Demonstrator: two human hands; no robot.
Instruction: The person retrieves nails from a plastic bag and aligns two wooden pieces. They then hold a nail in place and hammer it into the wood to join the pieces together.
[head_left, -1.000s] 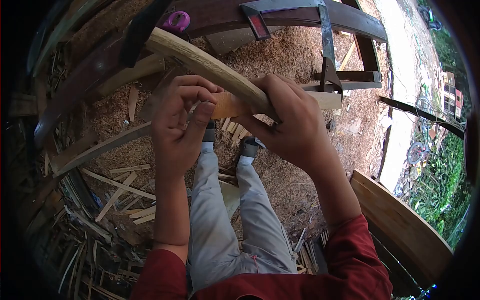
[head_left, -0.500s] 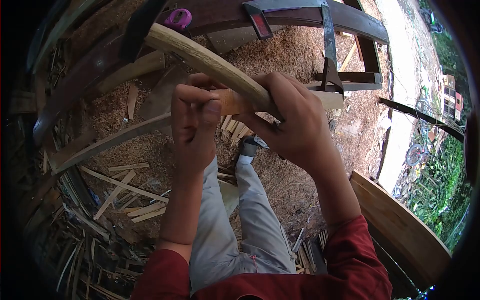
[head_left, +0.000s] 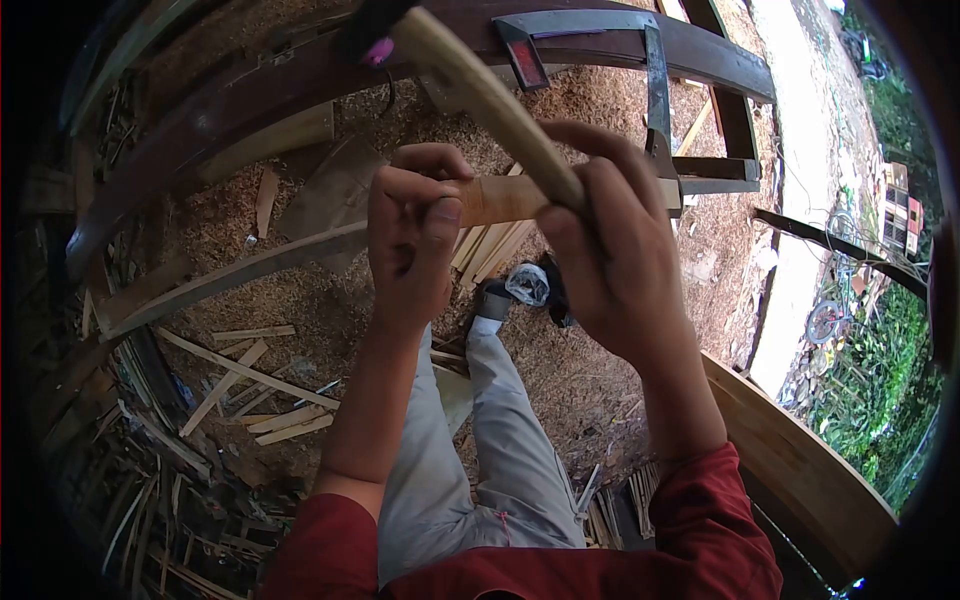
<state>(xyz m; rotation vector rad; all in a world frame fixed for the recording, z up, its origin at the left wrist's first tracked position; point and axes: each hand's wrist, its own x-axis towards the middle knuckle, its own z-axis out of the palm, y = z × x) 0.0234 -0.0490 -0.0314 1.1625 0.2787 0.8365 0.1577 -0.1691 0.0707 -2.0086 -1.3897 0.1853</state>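
Note:
My right hand [head_left: 625, 255] is wrapped round the pale wooden handle of a hammer [head_left: 495, 110]. The hammer's dark head is at the top of the view, tilted up and to the left. Below the handle lies a light wooden piece [head_left: 505, 200], running sideways between my hands. My left hand [head_left: 412, 235] is closed in a pinch at its left end, thumb against forefinger. Whatever is between those fingertips is too small to make out. Past my right hand, a dark metal bar clamp [head_left: 655, 85] comes down toward the wood's right end.
A long dark curved beam [head_left: 240, 95] crosses the far side, with a purple object [head_left: 380, 50] partly behind the hammer head. Wood strips [head_left: 290, 425] and shavings cover the ground. A wide plank [head_left: 800, 440] leans at right. A bicycle [head_left: 826, 322] stands farther off.
The hammer has swung up and right, its handle now steeper, uncovering more of the wooden piece. My left hand has shifted slightly right and stays pinched.

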